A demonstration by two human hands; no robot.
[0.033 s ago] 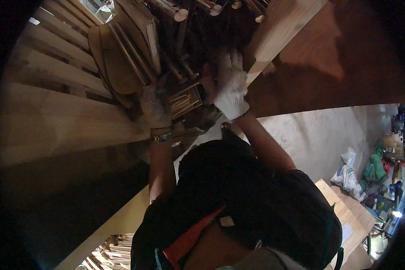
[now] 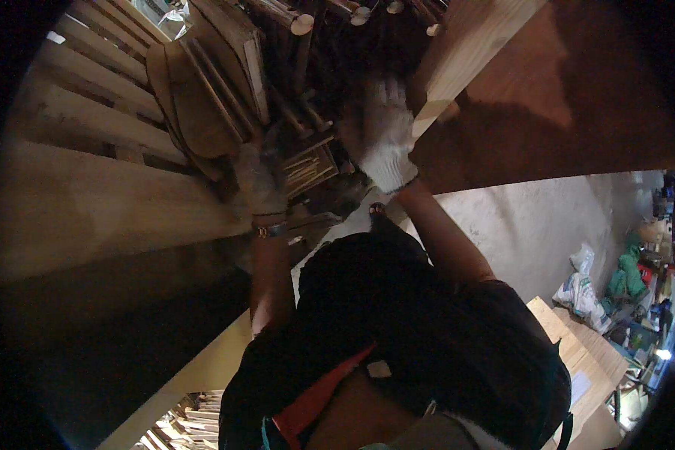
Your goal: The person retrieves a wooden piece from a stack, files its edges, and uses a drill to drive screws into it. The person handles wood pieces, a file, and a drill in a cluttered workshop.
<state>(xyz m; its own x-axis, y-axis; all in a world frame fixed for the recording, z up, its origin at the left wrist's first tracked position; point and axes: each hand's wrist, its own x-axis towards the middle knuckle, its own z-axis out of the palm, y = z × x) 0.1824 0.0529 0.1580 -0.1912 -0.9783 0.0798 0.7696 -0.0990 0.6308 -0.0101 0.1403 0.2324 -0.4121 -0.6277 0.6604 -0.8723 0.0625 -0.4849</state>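
Observation:
My right hand [image 2: 388, 146], in a white knitted glove, is beside the lower end of a pale wooden post [image 2: 476, 52]. Its fingers are stretched away from me and slightly blurred; no held thing shows. My left hand [image 2: 261, 178], also gloved, is in shadow near the lower ends of some long thin wooden strips [image 2: 221, 94]. Its fingers are dark and smeared, so their grip is unclear. Between the hands lies a small box-like frame [image 2: 310, 171] with thin pale sticks in it. Dark pieces around it are hard to make out.
Slatted wooden boards [image 2: 90, 112] and a broad plank [image 2: 112, 202] fill the left. Round-ended rods [image 2: 301, 24] jut in at the far side. A reddish-brown panel [image 2: 577, 112] stands right. White and green sacks [image 2: 581, 292] lie on the concrete floor [image 2: 502, 217].
My right hand has shifted very slightly, and its fingers are more blurred. The left hand has hardly moved.

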